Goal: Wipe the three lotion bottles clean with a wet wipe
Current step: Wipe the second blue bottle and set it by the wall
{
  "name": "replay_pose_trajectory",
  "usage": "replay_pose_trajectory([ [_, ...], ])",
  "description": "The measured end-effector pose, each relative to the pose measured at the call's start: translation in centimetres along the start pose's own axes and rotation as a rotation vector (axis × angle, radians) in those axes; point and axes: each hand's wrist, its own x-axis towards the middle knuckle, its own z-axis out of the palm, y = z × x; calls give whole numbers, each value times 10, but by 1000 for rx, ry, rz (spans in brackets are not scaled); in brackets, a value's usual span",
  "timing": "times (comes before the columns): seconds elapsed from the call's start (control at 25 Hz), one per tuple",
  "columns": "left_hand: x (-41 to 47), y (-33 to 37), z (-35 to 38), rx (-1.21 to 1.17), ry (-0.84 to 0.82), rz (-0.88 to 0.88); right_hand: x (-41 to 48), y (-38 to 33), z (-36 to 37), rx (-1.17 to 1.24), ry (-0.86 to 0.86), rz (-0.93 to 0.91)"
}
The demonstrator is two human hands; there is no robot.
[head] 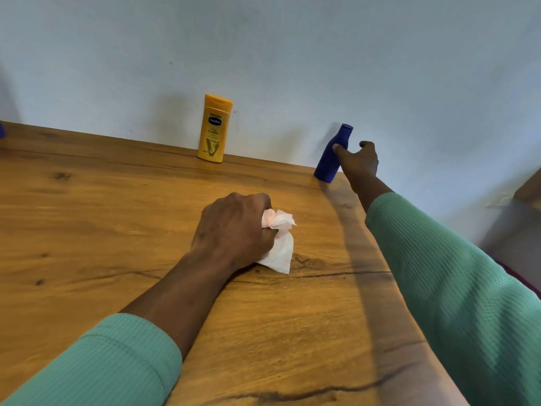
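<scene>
Wooden table [87, 218] against a pale wall: yellow lotion bottle [214, 128] upright at the back edge; left hand [234, 230] resting mid-table, fingers clenched round a crumpled wet wipe [281, 250]. Blue lotion bottle [328, 162] at the right rear corner, long axis leaning top-right, just left of the right hand [360, 164], the nearer hand; thumb touching it, fingers spread, not closed. Third bottle not clearly visible.

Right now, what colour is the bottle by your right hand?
The bottle is dark blue all over, seen best in the head view.
</scene>
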Motion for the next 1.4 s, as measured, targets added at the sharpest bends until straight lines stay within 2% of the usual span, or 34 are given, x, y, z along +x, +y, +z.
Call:
replay_pose_trajectory([
  [0.08,1,0,-2,-14,5,-3,-34,-4,0,65,78,1],
  [0.16,0,0,-2,-33,35,-17,-87,-8,1,192,67,-28],
  [0.24,0,1,-5,-59,80,-70,-146,-12,3,354,-59,-26],
  [0.32,0,1,-9,-158,158,-172,-205,-23,6,591,-235,108],
  [0.4,-1,-2,-16,-356,257,-324,-255,-43,10,755,-379,216],
  [0.44,-3,-6,-21,-477,308,-408,-274,-52,15,751,-401,193],
  [0.52,-10,-13,-32,-670,392,-527,-303,-64,22,621,-436,26],
  [0.6,-21,-20,-37,-695,377,-545,-315,-67,28,579,-481,-59],
  [0.68,-32,-18,-38,-620,292,-444,-305,-63,21,589,-467,-2],
  [0.8,-30,-6,-30,-345,158,-185,-269,-46,12,567,-348,138],
  [0.96,-12,12,-11,-13,-40,70,-194,-13,4,344,-124,108],
  [1.12,5,12,9,26,-115,92,-87,14,0,-21,-81,178],
  [1.2,12,10,14,25,-114,98,-46,23,-1,-104,-107,252],
  [1.28,14,9,18,18,-118,95,-20,31,0,-164,-120,207],
  [1.4,19,7,22,15,-123,85,10,40,12,-388,-176,42],
])
